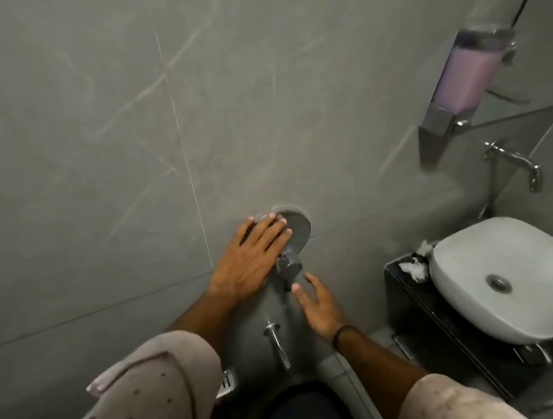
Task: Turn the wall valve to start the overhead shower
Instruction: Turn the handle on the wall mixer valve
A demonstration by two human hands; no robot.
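Grey tiled wall (pixel 86 127), white basin (pixel 503 273)

Right side of frame: white basin (pixel 517 281) sits on a dark counter (pixel 416 300), crumpled tissue (pixel 412 268) just beside its left rim, chrome wall tap (pixel 514 158) above. Upper right: wall-mounted soap dispenser (pixel 467 80) with pink liquid. Bottom centre: chrome spout (pixel 278 345) on grey tiled wall (pixel 86 127).

My left hand (pixel 250 264), centre of the frame, lies palm-down with its fingers (pixel 264 234) extended together toward the upper right. My right hand (pixel 316 303), just below and to the right, is open, fingers loosely spread, holding nothing. A dark band circles my right wrist. Both forearms rise from pale sleeves at the bottom.
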